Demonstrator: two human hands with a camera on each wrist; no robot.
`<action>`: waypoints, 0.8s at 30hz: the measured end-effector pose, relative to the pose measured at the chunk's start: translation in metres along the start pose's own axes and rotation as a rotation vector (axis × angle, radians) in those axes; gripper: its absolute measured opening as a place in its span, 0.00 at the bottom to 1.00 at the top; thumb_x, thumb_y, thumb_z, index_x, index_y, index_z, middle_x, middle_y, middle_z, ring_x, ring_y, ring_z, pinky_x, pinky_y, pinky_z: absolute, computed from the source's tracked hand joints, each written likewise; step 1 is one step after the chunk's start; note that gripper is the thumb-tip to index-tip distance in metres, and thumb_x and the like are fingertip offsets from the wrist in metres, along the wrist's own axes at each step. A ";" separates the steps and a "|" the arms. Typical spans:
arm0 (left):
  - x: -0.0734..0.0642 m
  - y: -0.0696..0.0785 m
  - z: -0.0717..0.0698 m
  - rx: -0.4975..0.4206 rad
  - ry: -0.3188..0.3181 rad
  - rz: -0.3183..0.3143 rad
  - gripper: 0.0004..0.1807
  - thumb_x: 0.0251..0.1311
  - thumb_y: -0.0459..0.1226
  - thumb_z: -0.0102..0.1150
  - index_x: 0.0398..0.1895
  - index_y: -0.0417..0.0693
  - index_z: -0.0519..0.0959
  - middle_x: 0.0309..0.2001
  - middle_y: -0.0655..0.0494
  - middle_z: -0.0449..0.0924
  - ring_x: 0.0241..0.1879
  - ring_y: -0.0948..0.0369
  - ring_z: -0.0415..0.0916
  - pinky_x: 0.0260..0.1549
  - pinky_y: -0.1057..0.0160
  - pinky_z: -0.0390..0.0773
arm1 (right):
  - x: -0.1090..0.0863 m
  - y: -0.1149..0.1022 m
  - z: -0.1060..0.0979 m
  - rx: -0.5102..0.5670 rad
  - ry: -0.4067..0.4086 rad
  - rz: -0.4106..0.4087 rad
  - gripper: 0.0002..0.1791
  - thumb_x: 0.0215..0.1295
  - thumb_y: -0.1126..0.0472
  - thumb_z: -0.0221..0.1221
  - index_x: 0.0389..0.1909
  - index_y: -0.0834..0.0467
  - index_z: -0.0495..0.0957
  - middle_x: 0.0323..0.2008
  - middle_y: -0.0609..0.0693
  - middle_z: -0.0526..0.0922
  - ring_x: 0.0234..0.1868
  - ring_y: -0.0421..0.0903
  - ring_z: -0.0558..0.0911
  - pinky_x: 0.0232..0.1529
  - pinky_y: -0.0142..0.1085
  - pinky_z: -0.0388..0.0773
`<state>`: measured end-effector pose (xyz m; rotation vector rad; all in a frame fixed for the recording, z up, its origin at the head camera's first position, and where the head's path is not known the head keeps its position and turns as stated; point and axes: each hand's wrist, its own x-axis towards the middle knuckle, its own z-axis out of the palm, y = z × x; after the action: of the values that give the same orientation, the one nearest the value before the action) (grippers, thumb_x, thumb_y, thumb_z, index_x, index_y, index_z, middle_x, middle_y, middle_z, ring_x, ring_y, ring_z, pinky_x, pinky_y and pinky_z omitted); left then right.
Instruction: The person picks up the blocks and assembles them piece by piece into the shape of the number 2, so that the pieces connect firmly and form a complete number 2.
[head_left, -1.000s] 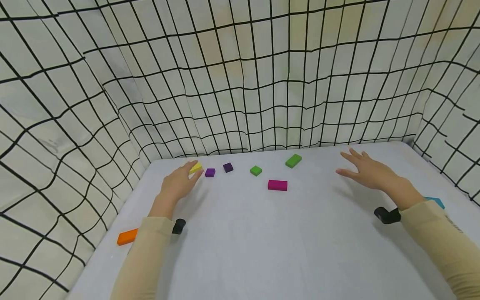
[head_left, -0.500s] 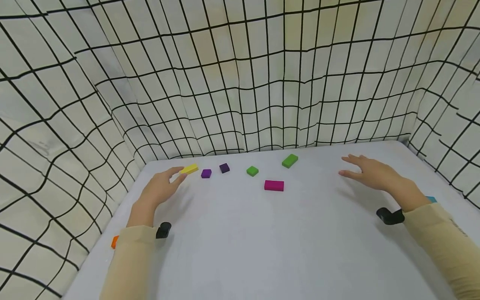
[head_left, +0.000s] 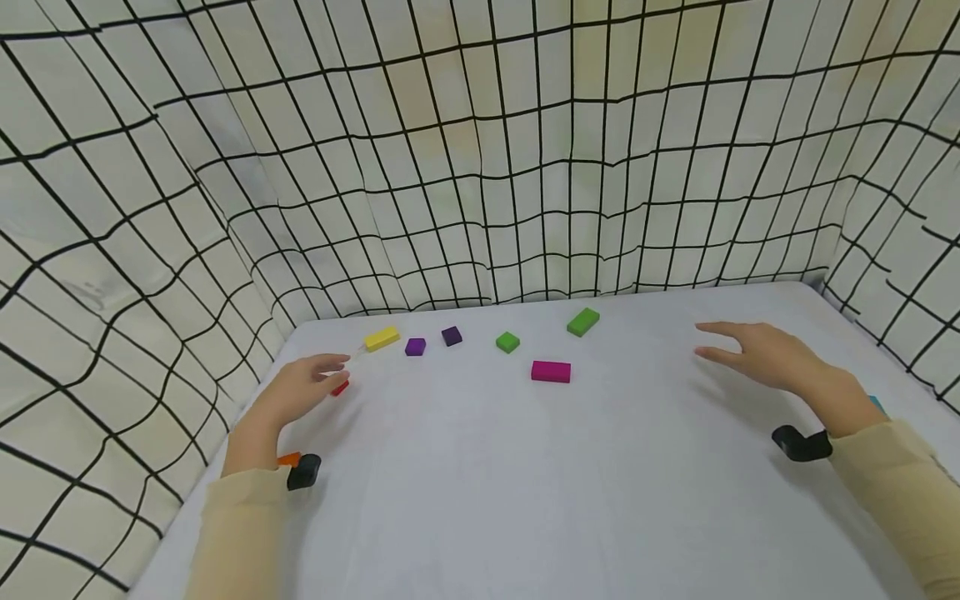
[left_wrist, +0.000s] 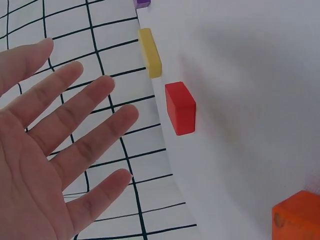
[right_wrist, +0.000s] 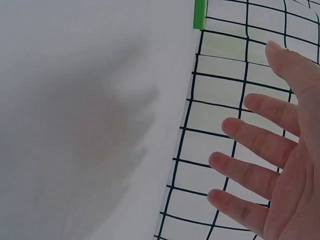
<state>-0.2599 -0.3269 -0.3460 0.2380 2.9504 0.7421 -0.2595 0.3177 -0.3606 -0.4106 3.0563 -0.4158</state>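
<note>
My left hand (head_left: 296, 390) hovers over the left side of the white table with fingers spread and nothing held. Just past its fingertips lies a red block (left_wrist: 181, 108), mostly covered by the hand in the head view. A yellow block (head_left: 382, 338) lies a little farther back. Partly behind the left wrist shows an orange block (left_wrist: 297, 217). My right hand (head_left: 776, 358) hangs above the right side, fingers extended, holding nothing, its shadow falling on the table. A blue block (head_left: 877, 405) peeks out behind the right wrist.
Toward the back of the table (head_left: 510, 500) lie a purple block (head_left: 416, 347), a dark purple block (head_left: 452, 336), a small green block (head_left: 507, 342), a longer green block (head_left: 582, 322) and a magenta block (head_left: 551, 372). Black netting (head_left: 480, 176) over white sheeting surrounds the back and sides.
My left hand has moved left and toward me, away from the yellow block, uncovering it and part of the red block. My right hand has shifted slightly right. The blocks stay put.
</note>
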 end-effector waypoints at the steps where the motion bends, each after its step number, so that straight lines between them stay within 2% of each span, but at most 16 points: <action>1: -0.002 -0.001 -0.002 -0.006 -0.005 0.001 0.29 0.77 0.48 0.51 0.72 0.39 0.69 0.65 0.34 0.74 0.63 0.36 0.71 0.57 0.34 0.71 | -0.001 0.001 0.000 0.003 -0.002 -0.001 0.38 0.76 0.39 0.54 0.74 0.62 0.66 0.68 0.74 0.68 0.66 0.76 0.68 0.60 0.70 0.66; 6: -0.011 -0.005 -0.006 -0.031 -0.031 -0.028 0.27 0.77 0.47 0.52 0.69 0.38 0.72 0.60 0.35 0.78 0.62 0.35 0.70 0.57 0.33 0.71 | -0.005 0.010 -0.001 0.038 -0.010 -0.007 0.37 0.76 0.41 0.56 0.74 0.63 0.66 0.68 0.74 0.67 0.67 0.76 0.66 0.61 0.71 0.64; 10: -0.016 -0.011 -0.006 -0.044 -0.076 -0.065 0.26 0.76 0.47 0.52 0.66 0.37 0.75 0.58 0.36 0.79 0.60 0.36 0.70 0.56 0.33 0.71 | -0.007 0.015 -0.002 0.067 -0.025 -0.024 0.36 0.75 0.42 0.57 0.73 0.63 0.68 0.65 0.74 0.71 0.65 0.75 0.70 0.59 0.71 0.66; 16: -0.026 -0.022 -0.012 -0.054 -0.127 -0.041 0.24 0.76 0.46 0.53 0.64 0.36 0.76 0.55 0.36 0.80 0.54 0.41 0.77 0.55 0.33 0.72 | -0.011 0.025 0.000 0.086 -0.043 -0.075 0.31 0.73 0.47 0.62 0.68 0.62 0.74 0.59 0.72 0.77 0.59 0.71 0.76 0.54 0.67 0.73; 20: -0.032 -0.029 -0.015 -0.076 -0.153 -0.050 0.24 0.75 0.44 0.54 0.65 0.36 0.75 0.58 0.33 0.78 0.55 0.40 0.76 0.55 0.33 0.72 | -0.016 0.034 0.000 0.108 -0.045 -0.096 0.29 0.71 0.51 0.65 0.66 0.63 0.76 0.59 0.71 0.78 0.58 0.69 0.78 0.53 0.66 0.74; 24: -0.034 -0.033 -0.014 -0.093 -0.180 -0.055 0.24 0.75 0.43 0.55 0.65 0.37 0.76 0.59 0.32 0.76 0.57 0.38 0.74 0.55 0.34 0.73 | -0.021 0.043 -0.002 0.136 -0.052 -0.088 0.30 0.71 0.51 0.65 0.67 0.63 0.75 0.62 0.71 0.76 0.58 0.68 0.78 0.54 0.66 0.74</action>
<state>-0.2328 -0.3677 -0.3474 0.2037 2.7338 0.8029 -0.2505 0.3636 -0.3700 -0.5407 2.9454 -0.6033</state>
